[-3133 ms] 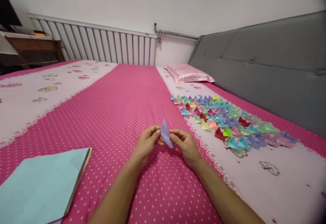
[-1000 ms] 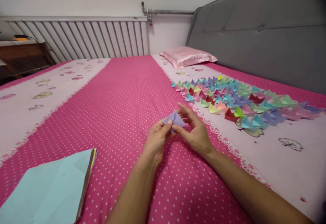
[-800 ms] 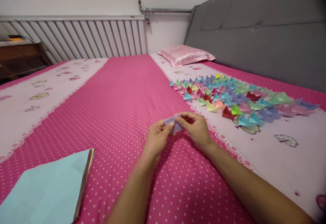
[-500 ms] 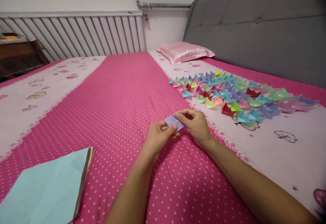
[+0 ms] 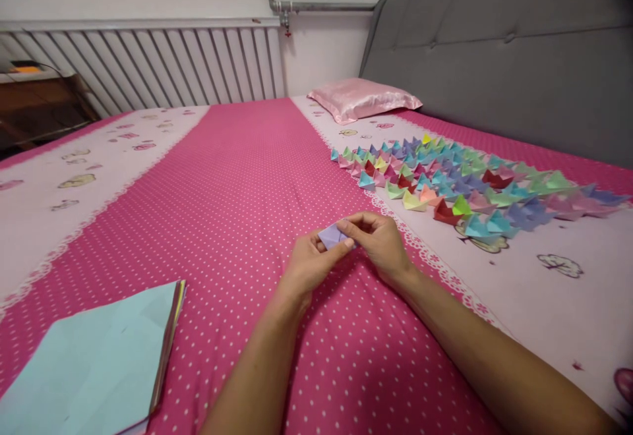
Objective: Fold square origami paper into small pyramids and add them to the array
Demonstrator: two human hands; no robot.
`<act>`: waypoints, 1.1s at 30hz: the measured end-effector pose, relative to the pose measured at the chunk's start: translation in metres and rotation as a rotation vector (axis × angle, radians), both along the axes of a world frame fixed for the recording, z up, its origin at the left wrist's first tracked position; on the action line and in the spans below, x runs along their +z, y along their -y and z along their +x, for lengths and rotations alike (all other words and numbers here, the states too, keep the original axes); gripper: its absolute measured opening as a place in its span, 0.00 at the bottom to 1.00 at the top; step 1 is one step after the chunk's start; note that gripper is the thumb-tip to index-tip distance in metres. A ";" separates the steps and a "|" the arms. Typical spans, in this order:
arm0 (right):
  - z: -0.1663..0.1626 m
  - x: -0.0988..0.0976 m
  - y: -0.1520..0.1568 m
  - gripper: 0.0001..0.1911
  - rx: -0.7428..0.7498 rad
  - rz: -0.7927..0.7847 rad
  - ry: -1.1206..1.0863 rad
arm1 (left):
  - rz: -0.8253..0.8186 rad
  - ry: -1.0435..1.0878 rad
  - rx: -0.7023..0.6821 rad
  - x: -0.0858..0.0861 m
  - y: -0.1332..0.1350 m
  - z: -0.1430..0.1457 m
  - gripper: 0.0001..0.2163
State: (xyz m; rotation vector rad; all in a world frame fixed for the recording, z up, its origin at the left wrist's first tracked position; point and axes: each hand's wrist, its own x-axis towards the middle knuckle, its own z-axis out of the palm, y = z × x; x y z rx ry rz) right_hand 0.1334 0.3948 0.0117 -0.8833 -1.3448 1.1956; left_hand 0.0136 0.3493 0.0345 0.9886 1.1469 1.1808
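Observation:
A small folded piece of lilac paper (image 5: 330, 236) is held between both hands just above the pink dotted bedsheet. My left hand (image 5: 312, 260) grips it from the left, its thumb lying across the lower right of the paper. From the right, my right hand (image 5: 376, 240) pinches the paper's upper edge between thumb and fingers. Some of the paper is hidden behind the thumbs. Off to the right stand rows of folded paper boats (image 5: 448, 181) in many colours.
A stack of coloured paper (image 5: 99, 356), light blue on top, lies at the lower left. At the back are a pink satin pillow (image 5: 363, 97) and a radiator (image 5: 163, 62). A grey headboard (image 5: 504, 59) rises along the right side of the bed.
My left thumb has slid right across the lilac paper, covering more of its lower right part. The right hand keeps its pinch. The whole view has shifted slightly.

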 end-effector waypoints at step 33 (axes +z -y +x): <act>0.002 -0.016 -0.001 0.16 0.115 0.128 0.694 | 0.100 -0.939 -0.212 -0.005 0.001 -0.041 0.09</act>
